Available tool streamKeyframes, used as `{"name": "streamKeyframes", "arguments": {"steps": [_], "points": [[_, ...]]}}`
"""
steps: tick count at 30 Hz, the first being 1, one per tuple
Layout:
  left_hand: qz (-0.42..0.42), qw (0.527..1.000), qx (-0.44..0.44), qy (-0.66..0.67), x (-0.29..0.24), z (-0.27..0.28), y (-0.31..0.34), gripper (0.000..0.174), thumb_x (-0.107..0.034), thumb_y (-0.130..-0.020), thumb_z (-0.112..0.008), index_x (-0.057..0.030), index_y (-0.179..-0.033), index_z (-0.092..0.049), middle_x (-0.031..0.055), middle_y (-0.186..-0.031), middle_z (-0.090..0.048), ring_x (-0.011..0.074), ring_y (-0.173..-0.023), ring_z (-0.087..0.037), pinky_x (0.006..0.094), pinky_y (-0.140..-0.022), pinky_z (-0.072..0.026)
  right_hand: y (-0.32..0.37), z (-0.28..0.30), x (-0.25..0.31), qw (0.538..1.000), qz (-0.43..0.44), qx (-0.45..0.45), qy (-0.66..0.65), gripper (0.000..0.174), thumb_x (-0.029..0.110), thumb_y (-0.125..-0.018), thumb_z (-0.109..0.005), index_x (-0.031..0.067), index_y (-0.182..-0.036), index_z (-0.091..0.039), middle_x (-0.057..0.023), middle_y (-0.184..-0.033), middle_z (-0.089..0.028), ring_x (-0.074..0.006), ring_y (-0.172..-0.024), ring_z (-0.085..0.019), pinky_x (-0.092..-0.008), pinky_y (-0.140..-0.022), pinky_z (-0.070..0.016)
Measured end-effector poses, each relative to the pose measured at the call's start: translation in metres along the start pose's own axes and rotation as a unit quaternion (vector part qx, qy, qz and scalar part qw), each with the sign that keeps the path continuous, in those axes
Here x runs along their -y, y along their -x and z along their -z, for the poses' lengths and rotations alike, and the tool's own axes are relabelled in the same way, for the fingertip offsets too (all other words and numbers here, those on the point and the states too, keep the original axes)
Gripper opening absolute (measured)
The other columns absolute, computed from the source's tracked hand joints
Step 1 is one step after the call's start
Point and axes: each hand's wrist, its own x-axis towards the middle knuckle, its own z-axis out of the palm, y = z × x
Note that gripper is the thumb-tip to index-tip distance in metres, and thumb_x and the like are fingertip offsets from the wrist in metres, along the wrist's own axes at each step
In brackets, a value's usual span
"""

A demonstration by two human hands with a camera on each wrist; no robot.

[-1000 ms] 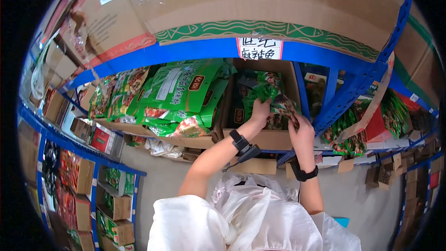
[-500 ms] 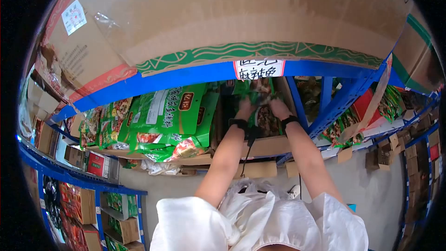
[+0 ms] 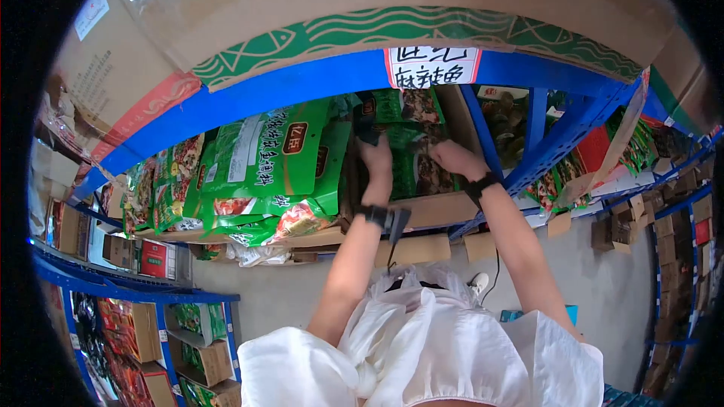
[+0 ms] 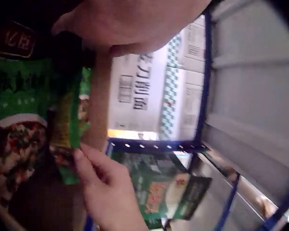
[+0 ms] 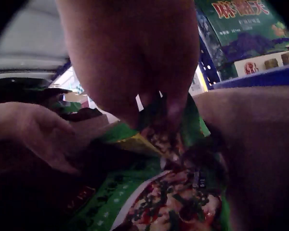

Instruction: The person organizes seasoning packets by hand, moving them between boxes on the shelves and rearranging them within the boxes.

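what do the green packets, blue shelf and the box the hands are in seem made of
Green packets: probably glossy plastic film, going by the sheen and creases. Blue shelf: likely painted metal, smooth, with punched holes in its upright. Box: matt brown cardboard, apparently, with plain, thin walls.

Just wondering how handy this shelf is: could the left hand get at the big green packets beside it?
Probably yes: those packets stick out below the blue beam, close beside the left hand.
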Motion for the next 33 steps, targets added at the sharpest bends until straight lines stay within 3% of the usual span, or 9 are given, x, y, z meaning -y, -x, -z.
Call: {"name": "streamKeyframes", "arguments": {"steps": [2, 4, 7, 10, 13, 16, 22, 28, 33], "points": [[-0.186, 0.974, 0.039, -0.126, -0.069, 0.026, 0.053, 0.046, -0.038, -0.083, -0.053, -0.0034, -0.113, -0.055, 0.0198, -0.133, -0.038, 0.0317, -0.125, -0.034, 0.0427, -0.096, -0.0332, 0.021, -0.004, 0.012, 0.997, -0.055, 0.048, -0.028, 0.012, 0.005, -0.073, -0.048, -0.0020, -0.073, -0.058, -0.0234, -0.074, -0.056, -0.0385, -0.073, -0.056, -0.0449, -0.065, -0.0448], [-0.353, 0.866, 0.171, -0.309, -0.104, 0.052, 0.094, 0.044, -0.038, -0.083, -0.052, -0.0046, -0.112, -0.057, 0.0176, -0.135, -0.037, 0.0327, -0.128, -0.029, 0.0457, -0.100, -0.0284, 0.044, -0.008, 0.017, 0.992, -0.082, 0.076, -0.066, 0.015, 0.006, -0.072, -0.048, -0.0021, -0.076, -0.060, -0.0240, -0.076, -0.057, -0.0383, -0.074, -0.057, -0.0445, -0.068, -0.0460], [-0.311, 0.785, 0.266, -0.464, -0.076, 0.056, 0.102, 0.050, -0.042, -0.087, -0.045, -0.0043, -0.118, -0.053, 0.0168, -0.137, -0.033, 0.0358, -0.122, -0.037, 0.0382, -0.100, -0.0329, 0.064, -0.012, 0.014, 0.988, -0.097, 0.091, -0.074, 0.022, 0.005, -0.069, -0.048, 0.0014, -0.082, -0.066, -0.0237, -0.079, -0.060, -0.0375, -0.077, -0.059, -0.0427, -0.072, -0.0467], [-0.126, 0.837, 0.370, -0.382, -0.061, 0.060, 0.092, 0.058, -0.053, -0.085, -0.040, -0.0049, -0.109, -0.060, 0.0182, -0.127, -0.046, 0.0346, -0.116, -0.046, 0.0482, -0.093, -0.0365, 0.064, -0.004, 0.022, 0.984, -0.106, 0.059, -0.134, 0.023, 0.015, -0.076, -0.049, 0.0014, -0.084, -0.067, -0.0233, -0.082, -0.061, -0.0382, -0.079, -0.059, -0.0423, -0.074, -0.0466], [0.037, 0.730, 0.479, -0.485, -0.074, 0.056, 0.080, 0.071, -0.063, -0.083, -0.030, -0.0028, -0.103, -0.063, 0.0187, -0.113, -0.057, 0.0341, -0.104, -0.055, 0.0445, -0.088, -0.0419, 0.061, -0.030, 0.014, 0.960, -0.200, 0.090, -0.176, 0.032, 0.028, -0.081, -0.052, -0.0012, -0.082, -0.065, -0.0224, -0.081, -0.062, -0.0364, -0.081, -0.059, -0.0412, -0.071, -0.0454], [0.031, 0.733, 0.463, -0.497, -0.073, 0.056, 0.082, 0.076, -0.065, -0.082, -0.027, -0.0009, -0.099, -0.064, 0.0184, -0.101, -0.062, 0.0338, -0.100, -0.057, 0.0410, -0.086, -0.0438, 0.060, 0.016, 0.063, 0.948, -0.267, 0.136, -0.110, 0.046, 0.041, -0.082, -0.051, -0.0034, -0.087, -0.064, -0.0228, -0.087, -0.062, -0.0368, -0.088, -0.059, -0.0424, -0.077, -0.0451], [0.018, 0.757, 0.421, -0.500, -0.074, 0.056, 0.087, 0.069, -0.060, -0.083, -0.031, -0.0021, -0.098, -0.064, 0.0194, -0.104, -0.061, 0.0340, -0.101, -0.056, 0.0417, -0.088, -0.0428, 0.055, -0.056, 0.010, 0.955, -0.288, -0.067, -0.004, 0.042, 0.030, -0.076, -0.059, -0.0059, -0.099, -0.056, -0.0240, -0.093, -0.061, -0.0388, -0.089, -0.058, -0.0435, -0.081, -0.0450], [-0.044, 0.801, 0.371, -0.468, -0.075, 0.061, 0.096, 0.059, -0.053, -0.085, -0.035, -0.0055, -0.107, -0.061, 0.0170, -0.112, -0.058, 0.0323, -0.105, -0.054, 0.0417, -0.090, -0.0416, 0.039, -0.065, -0.022, 0.895, -0.394, 0.072, -0.197, 0.036, 0.015, -0.066, -0.062, -0.0012, -0.098, -0.057, -0.0242, -0.101, -0.059, -0.0364, -0.100, -0.054, -0.0396, -0.082, -0.0441], [-0.059, 0.794, 0.379, -0.471, -0.072, 0.060, 0.096, 0.056, -0.051, -0.086, -0.034, -0.0083, -0.111, -0.059, 0.0160, -0.114, -0.057, 0.0319, -0.106, -0.054, 0.0421, -0.090, -0.0416, 0.049, -0.088, -0.040, 0.932, -0.273, -0.028, -0.235, 0.031, 0.010, -0.068, -0.059, 0.0005, -0.097, -0.058, -0.0207, -0.101, -0.059, -0.0320, -0.098, -0.055, -0.0364, -0.079, -0.0436]]}}
